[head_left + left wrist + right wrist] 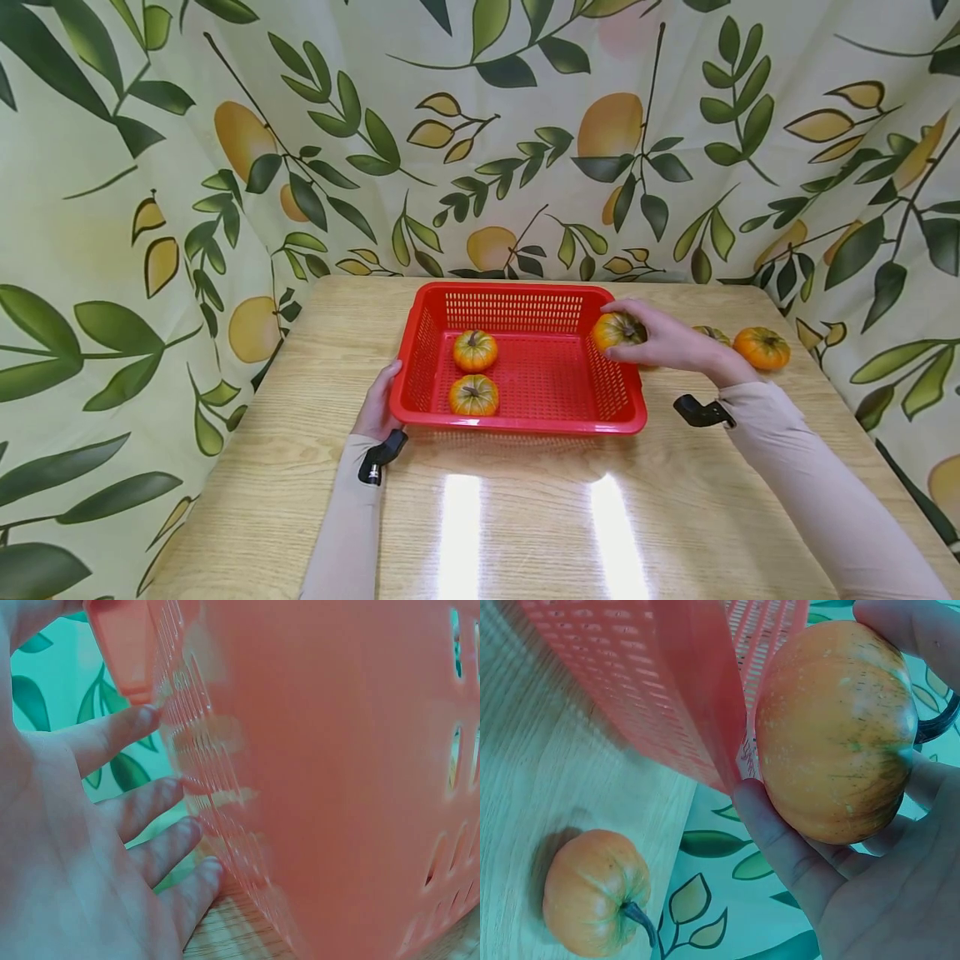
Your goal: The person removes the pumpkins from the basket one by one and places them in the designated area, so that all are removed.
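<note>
A small orange and green pumpkin (617,332) is in my right hand (667,337), held between thumb and fingers at the right rim of the red plastic basket (517,423). In the right wrist view this pumpkin (836,735) shows its smooth side, its dark stem pointing away from the basket wall. My left hand (377,404) holds the basket's left side. In the left wrist view the spread fingertips (202,874) rest against the slotted outer wall, with the thumb up by the rim. Inside the basket, on the left, sit two pumpkins (475,351), one behind the other.
On the table (315,500) to the right of the basket lies an orange pumpkin (762,347); another pumpkin (711,335) shows partly behind my right wrist. A leaf-patterned cloth (525,192) hangs behind the table and along both sides.
</note>
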`<state>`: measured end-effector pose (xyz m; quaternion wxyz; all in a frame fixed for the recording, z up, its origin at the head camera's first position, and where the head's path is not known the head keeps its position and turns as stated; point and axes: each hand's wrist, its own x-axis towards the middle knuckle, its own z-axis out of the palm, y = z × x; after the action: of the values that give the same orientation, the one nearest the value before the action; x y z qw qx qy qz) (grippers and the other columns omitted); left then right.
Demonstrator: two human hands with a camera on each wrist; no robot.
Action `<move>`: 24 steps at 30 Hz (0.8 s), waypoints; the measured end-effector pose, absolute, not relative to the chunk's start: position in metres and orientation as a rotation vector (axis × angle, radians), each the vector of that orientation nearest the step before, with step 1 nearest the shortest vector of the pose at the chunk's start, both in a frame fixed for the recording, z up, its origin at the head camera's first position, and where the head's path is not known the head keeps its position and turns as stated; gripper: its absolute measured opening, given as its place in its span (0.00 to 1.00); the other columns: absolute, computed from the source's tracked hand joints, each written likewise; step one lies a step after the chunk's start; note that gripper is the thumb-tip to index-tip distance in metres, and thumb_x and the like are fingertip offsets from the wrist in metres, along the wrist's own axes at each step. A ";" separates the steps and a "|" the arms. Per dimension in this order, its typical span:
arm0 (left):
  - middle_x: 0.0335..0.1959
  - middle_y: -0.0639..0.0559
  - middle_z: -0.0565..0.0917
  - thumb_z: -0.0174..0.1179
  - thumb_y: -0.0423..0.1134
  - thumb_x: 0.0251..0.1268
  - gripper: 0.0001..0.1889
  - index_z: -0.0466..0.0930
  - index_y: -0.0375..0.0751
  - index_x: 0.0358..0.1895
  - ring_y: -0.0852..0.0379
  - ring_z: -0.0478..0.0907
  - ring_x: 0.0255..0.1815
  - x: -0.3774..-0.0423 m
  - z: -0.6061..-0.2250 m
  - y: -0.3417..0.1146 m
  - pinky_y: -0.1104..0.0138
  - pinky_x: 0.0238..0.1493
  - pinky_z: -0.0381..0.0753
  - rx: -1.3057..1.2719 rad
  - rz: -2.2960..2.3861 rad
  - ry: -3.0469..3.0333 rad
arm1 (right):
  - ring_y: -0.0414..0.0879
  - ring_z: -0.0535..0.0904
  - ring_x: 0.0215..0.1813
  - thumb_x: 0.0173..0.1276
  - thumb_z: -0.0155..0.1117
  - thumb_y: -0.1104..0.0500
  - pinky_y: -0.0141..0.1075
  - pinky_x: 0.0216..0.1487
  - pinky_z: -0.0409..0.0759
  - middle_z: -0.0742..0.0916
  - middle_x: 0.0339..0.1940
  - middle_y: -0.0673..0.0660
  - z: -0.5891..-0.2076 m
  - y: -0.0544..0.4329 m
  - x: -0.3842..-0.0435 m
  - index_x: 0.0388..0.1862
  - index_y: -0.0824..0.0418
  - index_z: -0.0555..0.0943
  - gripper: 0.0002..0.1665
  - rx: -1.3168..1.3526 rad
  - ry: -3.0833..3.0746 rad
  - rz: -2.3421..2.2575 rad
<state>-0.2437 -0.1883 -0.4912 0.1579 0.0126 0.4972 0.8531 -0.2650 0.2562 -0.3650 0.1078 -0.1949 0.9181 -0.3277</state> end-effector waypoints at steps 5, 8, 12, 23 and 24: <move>0.51 0.55 0.84 0.45 0.56 0.78 0.22 0.66 0.50 0.66 0.57 0.82 0.50 -0.244 -0.492 -0.188 0.64 0.52 0.84 0.022 2.435 1.442 | 0.57 0.72 0.61 0.67 0.71 0.51 0.46 0.58 0.77 0.73 0.65 0.63 -0.366 0.264 -0.263 0.75 0.59 0.63 0.43 -0.540 2.685 -0.996; 0.51 0.55 0.84 0.45 0.57 0.77 0.21 0.68 0.51 0.64 0.57 0.82 0.50 -0.244 -0.492 -0.188 0.64 0.52 0.84 0.011 2.433 1.444 | 0.55 0.74 0.60 0.67 0.71 0.51 0.44 0.57 0.78 0.74 0.64 0.62 -0.365 0.268 -0.261 0.75 0.60 0.63 0.43 -0.529 2.677 -1.035; 0.50 0.56 0.85 0.46 0.57 0.77 0.21 0.68 0.53 0.64 0.57 0.82 0.50 -0.244 -0.492 -0.188 0.65 0.51 0.84 0.000 2.432 1.436 | 0.54 0.75 0.58 0.68 0.71 0.51 0.41 0.56 0.78 0.76 0.62 0.61 -0.364 0.273 -0.259 0.75 0.58 0.63 0.42 -0.504 2.679 -1.062; 0.49 0.58 0.86 0.46 0.57 0.77 0.19 0.72 0.51 0.60 0.59 0.83 0.49 -0.243 -0.492 -0.188 0.65 0.52 0.84 0.015 2.440 1.432 | 0.60 0.71 0.65 0.68 0.70 0.49 0.57 0.65 0.72 0.72 0.70 0.65 -0.367 0.289 -0.254 0.77 0.57 0.61 0.44 -0.422 2.726 -1.057; 0.49 0.57 0.86 0.47 0.57 0.77 0.20 0.71 0.51 0.60 0.59 0.83 0.50 -0.242 -0.491 -0.188 0.65 0.52 0.84 0.009 2.441 1.430 | 0.61 0.70 0.66 0.68 0.70 0.49 0.58 0.65 0.71 0.71 0.71 0.66 -0.367 0.291 -0.253 0.77 0.57 0.61 0.44 -0.413 2.729 -1.062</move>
<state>-0.2423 -0.1878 -0.4911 0.1557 0.0033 0.4993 0.8523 -0.2528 0.2910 -0.3670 0.0921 -0.1390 0.9189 -0.3575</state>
